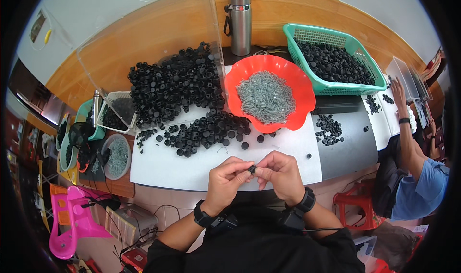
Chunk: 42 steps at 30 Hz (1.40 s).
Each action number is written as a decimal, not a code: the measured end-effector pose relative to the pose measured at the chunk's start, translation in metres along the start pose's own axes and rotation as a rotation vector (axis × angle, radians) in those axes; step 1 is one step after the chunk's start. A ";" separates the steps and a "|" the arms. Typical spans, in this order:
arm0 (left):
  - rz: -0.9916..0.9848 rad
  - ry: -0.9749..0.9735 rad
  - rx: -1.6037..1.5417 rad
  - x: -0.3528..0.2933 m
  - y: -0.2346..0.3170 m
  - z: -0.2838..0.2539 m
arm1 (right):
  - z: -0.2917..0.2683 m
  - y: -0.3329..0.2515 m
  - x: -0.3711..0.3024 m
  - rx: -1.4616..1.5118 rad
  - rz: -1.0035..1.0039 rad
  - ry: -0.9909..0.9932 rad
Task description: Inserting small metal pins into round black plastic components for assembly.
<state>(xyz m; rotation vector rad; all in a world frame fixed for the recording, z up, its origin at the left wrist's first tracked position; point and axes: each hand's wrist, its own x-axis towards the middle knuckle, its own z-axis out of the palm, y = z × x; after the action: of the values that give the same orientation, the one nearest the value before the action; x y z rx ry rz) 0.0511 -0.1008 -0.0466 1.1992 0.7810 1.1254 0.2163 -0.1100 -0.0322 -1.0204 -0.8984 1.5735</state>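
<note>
At the near edge of the white table sheet [158, 169], both hands come together over one small black plastic part [252, 168]. My left hand [224, 180] pinches it between thumb and fingers. From the other side, my right hand [282, 177] closes on it too, its thumb against the part. Fingertips cover most of its shape. Beyond the hands, loose round black caps [206, 133] spill from a tipped clear plastic bin [217, 28]. A red scalloped bowl [307, 100] holds a heap of thin silvery metal pieces [266, 97], perhaps screws or pins.
A green basket [336, 88] of small black parts stands back right, near a steel flask [240, 25]. Small black pieces [329, 130] lie on the dark surface at right. Another person [418, 177] reaches across the table there. A tub of metal pieces [117, 158] sits left.
</note>
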 end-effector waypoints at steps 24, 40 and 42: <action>-0.165 0.080 -0.355 0.001 -0.001 -0.008 | 0.008 -0.002 0.007 -0.283 -0.186 -0.001; -0.171 0.120 -0.275 -0.002 0.013 -0.014 | -0.095 -0.139 0.047 -0.782 -0.690 0.520; -0.160 0.169 -0.215 -0.009 0.017 -0.026 | -0.073 -0.114 0.026 -1.026 -0.685 0.321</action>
<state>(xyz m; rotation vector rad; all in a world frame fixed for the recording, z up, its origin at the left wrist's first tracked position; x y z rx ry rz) 0.0201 -0.1018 -0.0367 0.8555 0.8453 1.1555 0.3205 -0.0563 0.0410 -1.3760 -1.6462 0.2956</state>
